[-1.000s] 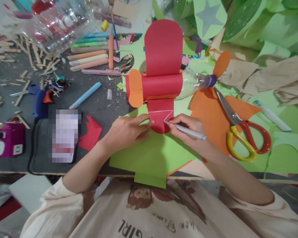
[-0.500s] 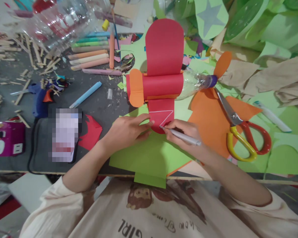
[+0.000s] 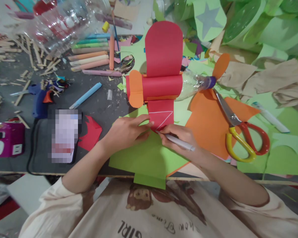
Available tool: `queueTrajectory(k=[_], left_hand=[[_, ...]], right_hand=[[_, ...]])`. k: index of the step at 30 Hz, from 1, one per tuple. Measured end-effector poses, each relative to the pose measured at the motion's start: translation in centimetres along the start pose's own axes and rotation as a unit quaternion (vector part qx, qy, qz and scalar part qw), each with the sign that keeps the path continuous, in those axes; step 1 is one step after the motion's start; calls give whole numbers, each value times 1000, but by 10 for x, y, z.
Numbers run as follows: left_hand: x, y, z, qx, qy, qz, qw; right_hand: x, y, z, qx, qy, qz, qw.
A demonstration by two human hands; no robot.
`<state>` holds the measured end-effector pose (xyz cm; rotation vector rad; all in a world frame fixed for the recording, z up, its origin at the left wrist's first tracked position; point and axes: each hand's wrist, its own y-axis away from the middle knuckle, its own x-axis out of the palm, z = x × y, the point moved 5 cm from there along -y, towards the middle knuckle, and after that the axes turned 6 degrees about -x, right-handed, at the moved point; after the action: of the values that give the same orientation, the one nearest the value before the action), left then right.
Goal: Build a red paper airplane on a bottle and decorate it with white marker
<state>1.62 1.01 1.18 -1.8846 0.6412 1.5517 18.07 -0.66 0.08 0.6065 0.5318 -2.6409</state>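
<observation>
A toy plane (image 3: 162, 86) made of a clear bottle wrapped in red paper lies before me, with an orange tail piece, a purple cap and an orange propeller. Its near red wing (image 3: 155, 107) bears white lines that form an angular stroke. In my right hand (image 3: 180, 140) is a white marker (image 3: 180, 142), its tip at the wing's lower edge. My left hand (image 3: 129, 134) lies with fingers spread, fingertips on the wing's left side. Beneath both hands is a sheet of green paper (image 3: 149, 158).
Scissors (image 3: 234, 120) with red and yellow handles lie on orange paper (image 3: 206, 122) at right. To the left are a phone (image 3: 66, 135), a blue glue gun (image 3: 38, 100), a blue marker (image 3: 86, 95) and a purple box (image 3: 7, 138). More markers, sticks and plastic bottles (image 3: 64, 24) lie farther back.
The marker in my right hand has moved down and left, lengthening the white diagonal line toward the wing's edge. My left hand stays in place.
</observation>
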Motion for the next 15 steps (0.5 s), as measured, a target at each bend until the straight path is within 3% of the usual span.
queueTrajectory(k=[6,12,15], left_hand=[[1,-1,0,-5,0,5,1000],[-4,-1,-2,10,-6,-28,1000],[-4,-1,-2,11,-11,-23,1000]], right_hand=[[0,0,-1,38,-28,18,999],[-20,0,-13,128,-101,-93,982],[-27,-4,-21,152,-122,-108,975]])
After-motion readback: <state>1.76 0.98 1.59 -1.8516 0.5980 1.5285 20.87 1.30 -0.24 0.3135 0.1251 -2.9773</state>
